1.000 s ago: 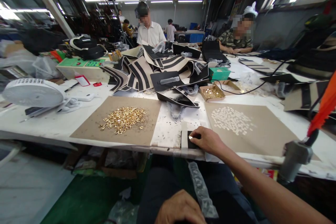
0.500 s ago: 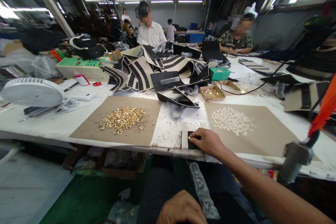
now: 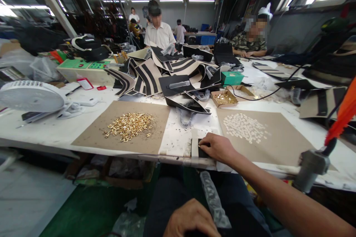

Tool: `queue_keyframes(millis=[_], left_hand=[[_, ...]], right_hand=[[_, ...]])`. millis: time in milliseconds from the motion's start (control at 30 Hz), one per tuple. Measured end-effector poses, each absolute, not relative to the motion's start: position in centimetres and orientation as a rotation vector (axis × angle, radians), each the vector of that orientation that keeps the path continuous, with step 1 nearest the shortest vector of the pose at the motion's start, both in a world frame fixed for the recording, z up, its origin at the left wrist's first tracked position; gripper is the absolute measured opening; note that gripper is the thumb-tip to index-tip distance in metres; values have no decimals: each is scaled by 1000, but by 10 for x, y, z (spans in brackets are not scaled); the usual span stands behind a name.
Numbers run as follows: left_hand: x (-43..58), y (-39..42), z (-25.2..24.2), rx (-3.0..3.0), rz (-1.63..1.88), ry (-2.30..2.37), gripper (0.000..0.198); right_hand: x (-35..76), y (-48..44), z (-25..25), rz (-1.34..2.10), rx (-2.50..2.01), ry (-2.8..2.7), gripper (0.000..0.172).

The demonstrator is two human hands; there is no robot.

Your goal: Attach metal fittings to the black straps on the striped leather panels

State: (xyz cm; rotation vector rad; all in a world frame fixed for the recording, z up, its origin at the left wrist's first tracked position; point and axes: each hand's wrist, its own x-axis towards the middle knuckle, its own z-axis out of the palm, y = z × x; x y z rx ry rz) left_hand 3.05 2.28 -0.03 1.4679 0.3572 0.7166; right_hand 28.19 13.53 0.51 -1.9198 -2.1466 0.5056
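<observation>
My right hand (image 3: 218,147) rests at the table's near edge with its fingers pinched together over a small black pad (image 3: 200,149); what they pinch is too small to name. Right of it a brown sheet (image 3: 280,139) carries a spread of small white pieces (image 3: 244,127). To the left another brown sheet (image 3: 144,137) bears a heap of gold metal rings (image 3: 128,126). My left hand (image 3: 191,219) lies curled on my lap at the bottom edge, beside a clear plastic strip (image 3: 213,200).
Black-and-tan striped bag panels (image 3: 155,76) pile up mid-table, with a small box of gold parts (image 3: 224,98) and a green box (image 3: 233,77). A white fan (image 3: 30,96) lies at left. A grey press with an orange handle (image 3: 314,164) stands at right. Two people work across the table.
My right hand has barely shifted on the black pad; the bright speck at its fingertips is now covered. The view has drifted slightly.
</observation>
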Motion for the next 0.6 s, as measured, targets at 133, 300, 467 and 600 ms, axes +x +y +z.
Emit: queue_keyframes(millis=[133, 300, 467, 600], left_hand=[[34, 27, 10, 1454, 824, 518, 26], [46, 35, 30, 1082, 877, 932, 33], [56, 57, 27, 872, 910, 1048, 41], [65, 77, 15, 801, 890, 985, 44]], right_hand=[[282, 137, 4, 483, -1883, -2206, 21], [292, 142, 6, 715, -1826, -2088, 24], [299, 115, 20, 1138, -1579, -1456, 48], [290, 76, 20, 1539, -1249, -1029, 69]])
